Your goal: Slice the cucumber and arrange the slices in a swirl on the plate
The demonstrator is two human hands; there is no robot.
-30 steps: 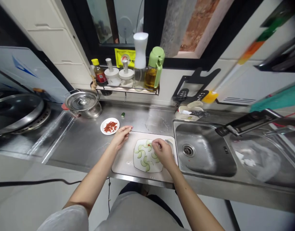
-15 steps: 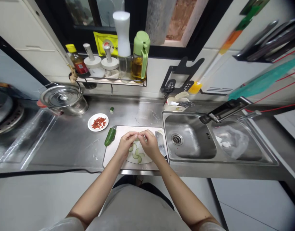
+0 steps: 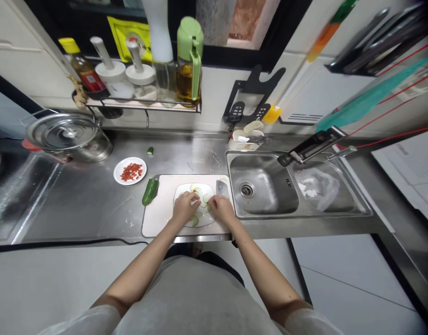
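My left hand [image 3: 186, 208] is over the white plate [image 3: 179, 190], its thumb and fingers pinched together; whatever is between them is too small to make out. Opposite it, my right hand [image 3: 221, 209] is closed at the fingertips on a thin cucumber slice [image 3: 206, 198] at the plate's right side. More pale green slices with dark skin edges lie on the plate, partly hidden by my hands. Under the plate is a pinkish-white cutting board [image 3: 158, 221]. A knife [image 3: 221, 188] rests on its right side, and a cut cucumber [image 3: 150, 191] lies at its upper left corner.
A small white dish [image 3: 120, 177] holds red pieces, with a cucumber end [image 3: 150, 150] behind it. At left is a lidded steel pot [image 3: 95, 146]. The sink [image 3: 269, 186] adjoins the board's right. A rack [image 3: 158, 104] carries bottles and jars above the counter.
My hands were together over the plate and have moved apart, the right one to the plate's right side. More of the plate and slices now shows. The whole view has shifted.
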